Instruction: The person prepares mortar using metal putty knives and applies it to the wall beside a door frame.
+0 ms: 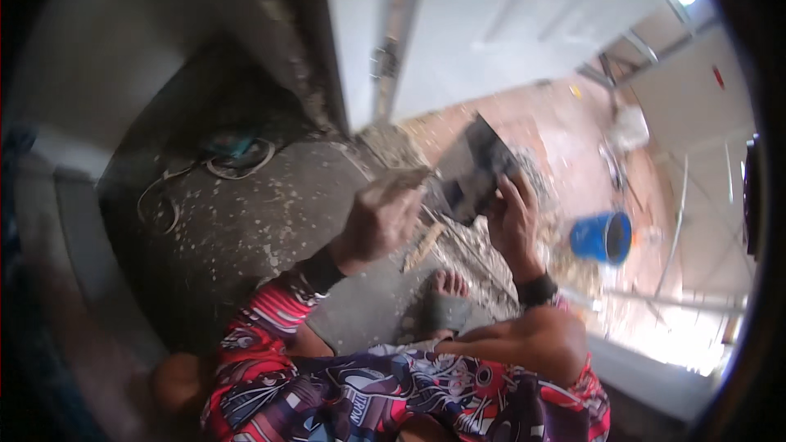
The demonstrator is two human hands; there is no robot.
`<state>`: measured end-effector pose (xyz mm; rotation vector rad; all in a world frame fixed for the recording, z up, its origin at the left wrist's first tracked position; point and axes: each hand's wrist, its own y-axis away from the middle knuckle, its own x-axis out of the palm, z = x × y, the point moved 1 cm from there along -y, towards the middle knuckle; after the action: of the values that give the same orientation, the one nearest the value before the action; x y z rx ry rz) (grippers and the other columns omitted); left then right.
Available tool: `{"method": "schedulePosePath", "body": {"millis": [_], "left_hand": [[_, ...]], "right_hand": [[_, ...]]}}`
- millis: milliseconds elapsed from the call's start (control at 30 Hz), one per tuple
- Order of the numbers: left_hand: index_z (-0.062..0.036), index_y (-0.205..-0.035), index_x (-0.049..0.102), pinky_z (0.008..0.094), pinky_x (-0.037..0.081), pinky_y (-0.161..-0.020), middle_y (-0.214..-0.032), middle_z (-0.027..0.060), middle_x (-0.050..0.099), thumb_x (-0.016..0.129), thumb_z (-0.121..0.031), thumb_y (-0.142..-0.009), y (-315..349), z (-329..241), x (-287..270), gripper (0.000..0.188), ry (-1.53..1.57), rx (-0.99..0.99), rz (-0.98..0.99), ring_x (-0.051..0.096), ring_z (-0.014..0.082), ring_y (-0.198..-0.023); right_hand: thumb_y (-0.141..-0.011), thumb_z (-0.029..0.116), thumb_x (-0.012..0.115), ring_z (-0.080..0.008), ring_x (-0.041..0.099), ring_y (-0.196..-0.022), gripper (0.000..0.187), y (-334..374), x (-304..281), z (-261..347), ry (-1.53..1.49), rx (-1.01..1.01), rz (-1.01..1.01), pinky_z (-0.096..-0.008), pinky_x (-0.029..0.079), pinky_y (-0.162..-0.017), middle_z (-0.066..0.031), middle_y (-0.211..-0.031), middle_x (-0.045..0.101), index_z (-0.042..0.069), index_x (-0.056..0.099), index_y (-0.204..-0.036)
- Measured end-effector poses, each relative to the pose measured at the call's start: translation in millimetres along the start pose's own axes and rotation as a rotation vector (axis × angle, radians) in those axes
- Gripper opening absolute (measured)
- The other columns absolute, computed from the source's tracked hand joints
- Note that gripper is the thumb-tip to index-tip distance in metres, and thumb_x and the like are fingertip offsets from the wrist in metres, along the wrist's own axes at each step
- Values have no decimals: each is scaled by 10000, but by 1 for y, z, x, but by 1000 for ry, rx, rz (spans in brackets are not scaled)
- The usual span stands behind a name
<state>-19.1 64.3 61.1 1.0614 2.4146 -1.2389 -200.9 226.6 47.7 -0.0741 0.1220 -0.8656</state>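
A dark grey, shiny, roughly rectangular flat sheet [479, 165] is held tilted in front of me, over a doorway threshold. My right hand [514, 217] grips its right edge, the fingers bent over the near corner. Close to the sheet's left side is my left hand [383, 219], dusty and slightly blurred, with its fingers closed. What those fingers hold is too unclear to make out. Under the hands, a light brown broken strip [422, 247] lies on the floor by my sandalled foot [448, 303].
A white door [491, 24] stands ahead, its hinge edge beside a rough wall. Rubble [483, 258] lines the threshold. A blue bucket [602, 237] lies tipped at the right. A teal tool with a cord [233, 147] rests on the speckled grey floor at the left.
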Motion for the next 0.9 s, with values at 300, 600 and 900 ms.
{"method": "schedulePosePath", "body": {"millis": [300,600,900], "left_hand": [[51,-863,660,326,487,-574,-725,147,628,609,-42,-920,13,52,21,120,-44,-222,115,619,233,-620],[34,-909,647,339,480,-592,-809,136,625,619,-24,-909,-9,18,64,65,174,-228,12,604,254,-642],[-14,-848,638,376,514,-608,-798,132,664,569,-73,-941,-9,68,77,130,106,-547,318,648,240,-684]], "right_hand": [[-994,84,512,-83,626,-626,106,-16,-26,7,-460,235,-64,-229,553,-564,-25,-894,623,21,567,-1059],[-985,161,557,-51,554,-696,143,-11,-38,-27,-318,292,-60,-185,418,-546,20,-812,554,24,580,-1014],[-991,89,532,-52,619,-637,36,-32,-96,-41,-492,322,-98,-218,528,-542,19,-815,609,68,560,-985]]}}
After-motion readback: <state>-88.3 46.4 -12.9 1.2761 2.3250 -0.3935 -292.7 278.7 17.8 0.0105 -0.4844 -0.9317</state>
